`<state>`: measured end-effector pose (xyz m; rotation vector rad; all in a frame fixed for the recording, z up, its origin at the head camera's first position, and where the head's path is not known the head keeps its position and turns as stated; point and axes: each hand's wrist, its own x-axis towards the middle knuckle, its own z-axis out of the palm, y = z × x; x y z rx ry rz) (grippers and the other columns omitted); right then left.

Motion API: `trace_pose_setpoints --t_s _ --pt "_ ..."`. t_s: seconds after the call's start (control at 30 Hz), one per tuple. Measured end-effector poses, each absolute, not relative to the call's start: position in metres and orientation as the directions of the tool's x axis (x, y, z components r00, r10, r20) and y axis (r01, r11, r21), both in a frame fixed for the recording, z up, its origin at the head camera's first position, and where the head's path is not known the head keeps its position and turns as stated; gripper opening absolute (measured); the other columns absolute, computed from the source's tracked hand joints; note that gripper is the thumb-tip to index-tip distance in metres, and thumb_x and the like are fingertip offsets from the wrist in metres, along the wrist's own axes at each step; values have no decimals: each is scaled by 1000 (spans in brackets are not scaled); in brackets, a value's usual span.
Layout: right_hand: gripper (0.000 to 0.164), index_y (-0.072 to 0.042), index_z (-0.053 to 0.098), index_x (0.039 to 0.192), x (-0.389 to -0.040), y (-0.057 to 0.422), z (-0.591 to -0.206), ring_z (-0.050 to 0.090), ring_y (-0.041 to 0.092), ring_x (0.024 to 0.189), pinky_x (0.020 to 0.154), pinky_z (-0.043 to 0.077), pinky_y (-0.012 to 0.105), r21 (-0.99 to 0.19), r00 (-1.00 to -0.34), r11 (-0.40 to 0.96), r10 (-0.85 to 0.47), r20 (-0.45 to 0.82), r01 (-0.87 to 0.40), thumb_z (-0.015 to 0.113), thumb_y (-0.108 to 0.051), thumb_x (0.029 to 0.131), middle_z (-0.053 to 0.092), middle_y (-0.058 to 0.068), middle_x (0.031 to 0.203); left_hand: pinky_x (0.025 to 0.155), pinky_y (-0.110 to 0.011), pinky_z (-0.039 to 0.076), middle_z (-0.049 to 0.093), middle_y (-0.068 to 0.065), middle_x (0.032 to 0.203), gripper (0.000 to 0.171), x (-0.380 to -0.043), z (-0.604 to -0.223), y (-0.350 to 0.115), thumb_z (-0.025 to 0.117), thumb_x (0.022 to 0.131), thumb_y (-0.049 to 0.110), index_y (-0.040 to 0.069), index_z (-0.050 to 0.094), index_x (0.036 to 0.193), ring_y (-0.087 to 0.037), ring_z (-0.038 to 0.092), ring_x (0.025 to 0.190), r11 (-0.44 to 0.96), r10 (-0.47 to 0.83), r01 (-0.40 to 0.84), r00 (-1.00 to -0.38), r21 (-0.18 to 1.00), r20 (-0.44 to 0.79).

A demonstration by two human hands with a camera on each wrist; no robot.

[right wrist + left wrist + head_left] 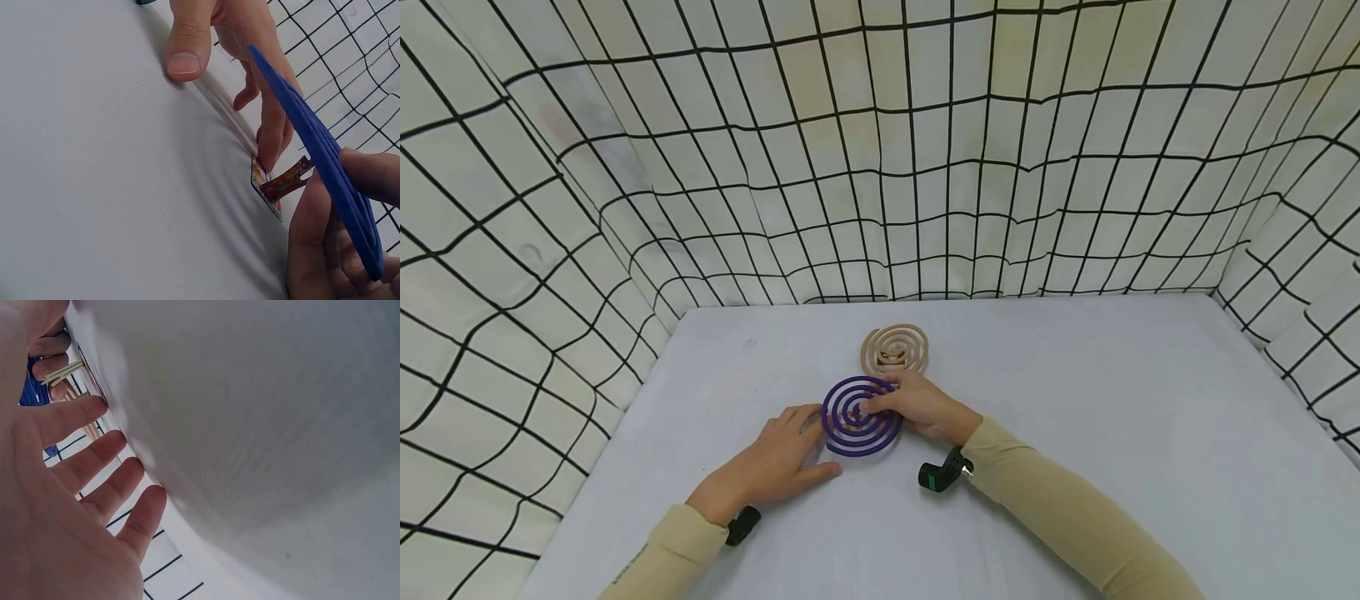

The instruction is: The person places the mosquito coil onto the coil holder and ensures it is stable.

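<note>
My right hand [925, 407] pinches a purple-blue mosquito coil [331, 172] between thumb and fingers, the thumb on its upper face near the centre. Under the coil, a small colourful printed metal coil stand [286, 182] has its flat base on the table, with a strip rising from it towards the coil. My left hand [775, 460] lies low at the coil's left side, fingers extended, a fingertip touching the stand's base in the right wrist view. Behind the purple-blue coil sits a tan mosquito coil [916, 350], with part of a stand showing at its middle.
A white-covered table [1112, 400] carries everything. Black netting [951, 158] over pale walls rises at the back and both sides. A small black wrist camera [936, 475] is strapped by the right sleeve, another black camera [744, 525] by the left.
</note>
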<state>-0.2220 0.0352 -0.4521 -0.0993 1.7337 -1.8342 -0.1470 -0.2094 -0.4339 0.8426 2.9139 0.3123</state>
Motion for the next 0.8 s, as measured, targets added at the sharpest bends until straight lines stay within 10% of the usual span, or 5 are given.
trace_pose_setpoints --t_s 0.8 --pt "45 1 65 123 -224 30 -447 68 12 86 75 57 22 -950 -829 166 -465 -310 263 81 -3 81 73 4 102 113 -64 39 48 -19 155 74 -144 -432 -211 66 96 56 4 54 148 -38 42 146 830 527 496 -848 256 -65"
